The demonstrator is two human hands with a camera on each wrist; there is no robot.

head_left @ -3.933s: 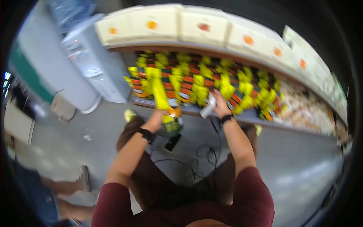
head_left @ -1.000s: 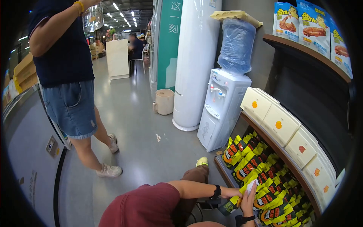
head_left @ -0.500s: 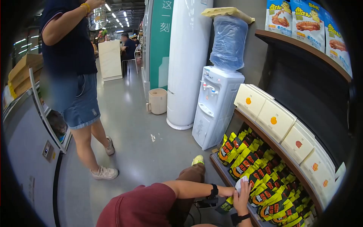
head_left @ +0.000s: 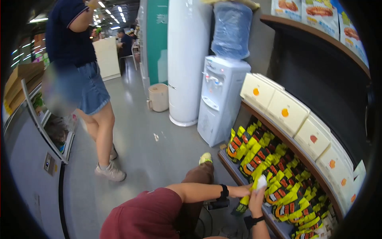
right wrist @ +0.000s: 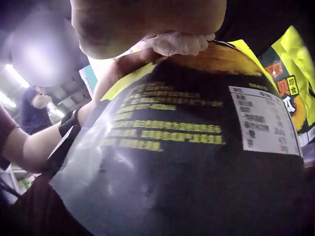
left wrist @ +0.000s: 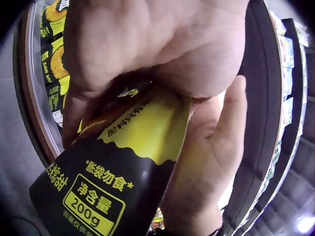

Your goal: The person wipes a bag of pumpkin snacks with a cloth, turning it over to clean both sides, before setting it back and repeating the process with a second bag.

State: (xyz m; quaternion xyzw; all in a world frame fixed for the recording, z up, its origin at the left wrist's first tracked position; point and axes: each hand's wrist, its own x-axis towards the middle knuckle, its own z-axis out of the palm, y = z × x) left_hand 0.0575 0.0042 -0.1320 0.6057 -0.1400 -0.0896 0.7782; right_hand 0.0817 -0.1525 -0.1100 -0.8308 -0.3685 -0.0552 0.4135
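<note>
A black and yellow snack bag (head_left: pixel 241 206) is held in front of the low shelf, its lower part hanging down. My left hand (head_left: pixel 240 191) grips it by the yellow upper part; in the left wrist view, the fingers of that left hand (left wrist: pixel 162 44) curl over the bag (left wrist: pixel 106 167). My right hand (head_left: pixel 256 200) holds a crumpled white cloth or tissue (head_left: pixel 261 182) against the upper part of the bag. From the right wrist, the white wad (right wrist: pixel 177 44) shows under the right hand (right wrist: pixel 147 22), at the top of the bag's printed back (right wrist: pixel 167 162).
Rows of similar bags (head_left: pixel 284 195) fill the low shelf, with cream boxes (head_left: pixel 284 113) on the shelf above. A water dispenser (head_left: pixel 223 99) stands at the shelf's end. Another person (head_left: pixel 85 75) stands at the left beside a grey cabinet (head_left: pixel 30 167). A dark cable (head_left: pixel 205 221) lies near my legs.
Earlier, my hands were apart, the bag in the left and the white cloth in the right; now the cloth is at the bag. The head view has swung left, and the bystander has shifted.
</note>
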